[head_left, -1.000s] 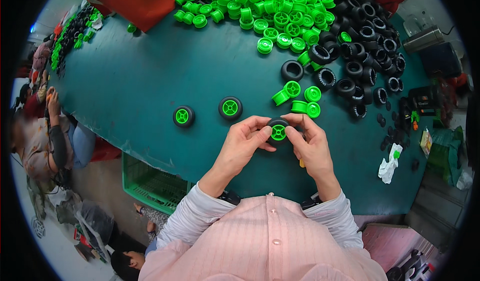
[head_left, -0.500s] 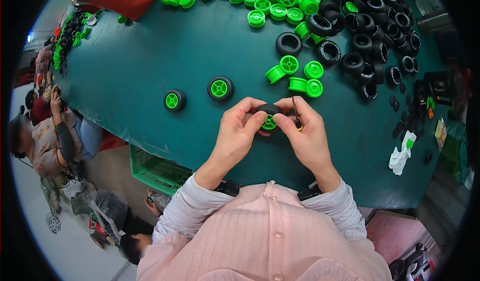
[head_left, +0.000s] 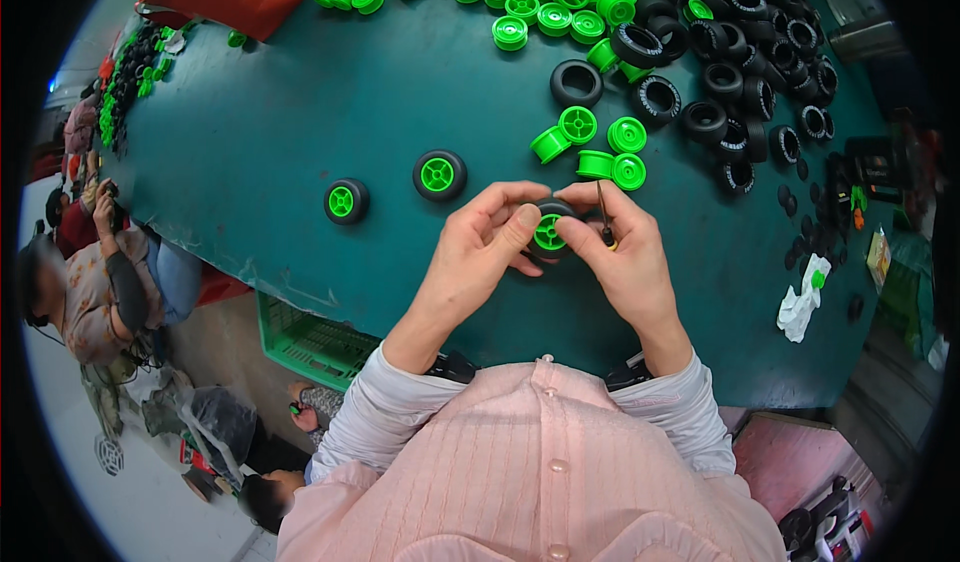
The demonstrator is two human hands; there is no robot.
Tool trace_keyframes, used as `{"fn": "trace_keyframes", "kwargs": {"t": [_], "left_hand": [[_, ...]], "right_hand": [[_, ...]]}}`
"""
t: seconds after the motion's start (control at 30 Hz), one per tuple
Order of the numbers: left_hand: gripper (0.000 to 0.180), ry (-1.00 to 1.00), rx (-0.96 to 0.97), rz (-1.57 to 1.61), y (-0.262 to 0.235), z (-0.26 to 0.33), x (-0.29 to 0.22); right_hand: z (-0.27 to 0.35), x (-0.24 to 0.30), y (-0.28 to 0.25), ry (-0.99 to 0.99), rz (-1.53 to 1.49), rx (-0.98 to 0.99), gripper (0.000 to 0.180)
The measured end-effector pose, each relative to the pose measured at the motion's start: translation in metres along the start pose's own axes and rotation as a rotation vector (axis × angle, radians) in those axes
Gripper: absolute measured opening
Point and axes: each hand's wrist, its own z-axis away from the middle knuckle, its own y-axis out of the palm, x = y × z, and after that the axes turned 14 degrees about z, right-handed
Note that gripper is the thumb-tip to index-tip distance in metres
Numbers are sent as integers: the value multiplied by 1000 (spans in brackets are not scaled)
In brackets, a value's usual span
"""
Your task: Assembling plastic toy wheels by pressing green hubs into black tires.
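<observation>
Close in front of my chest, a toy wheel [head_left: 549, 233] with a green spoked rim inside a black tyre is held between both hands. My left hand [head_left: 472, 254] closes on its left side, thumb on the tyre. From the right, my right hand [head_left: 628, 260] grips the same wheel, thumb at the rim's edge. A thin dark metal tool [head_left: 604, 207] with a yellowish handle end is also tucked in my right hand's fingers; most of its handle is hidden. Two tyred wheels, a larger one [head_left: 440, 175] and another [head_left: 345, 202], lie to the left.
Bare green rims [head_left: 627, 136] and a loose black tyre [head_left: 577, 84] lie just beyond my hands. Piles of green rims [head_left: 555, 20] and black tyres [head_left: 723, 81] cover the far side. White crumpled paper [head_left: 800, 304] lies right; a green crate [head_left: 310, 337] stands below the table's left edge.
The wheel has turned in my hands so its spoked face shows more. Both hands have shifted slightly right, and the tool in my right hand stands at a slightly different place.
</observation>
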Motion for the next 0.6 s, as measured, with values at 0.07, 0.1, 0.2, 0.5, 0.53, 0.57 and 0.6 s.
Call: {"fn": "trace_keyframes", "kwargs": {"t": [0.07, 0.1, 0.2, 0.5, 0.53, 0.57, 0.6], "left_hand": [[31, 41, 21, -105, -11, -2, 7], [31, 55, -4, -64, -11, -2, 10], [31, 73, -47, 25, -9, -1, 9], [30, 64, -23, 57, -10, -2, 17], [30, 78, -62, 161, -9, -1, 18], [30, 79, -59, 162, -7, -1, 16], [30, 67, -37, 110, -5, 0, 12]], "right_hand": [[2, 5, -3, 58, -42, 25, 24], [2, 3, -3, 71, -60, 5, 24], [4, 3, -5, 108, -80, 31, 25], [6, 1, 13, 118, -100, -30, 25], [5, -1, 15, 84, -108, -98, 23], [6, 1, 12, 82, -107, -100, 23], [7, 3, 5, 81, -52, -42, 23]]}}
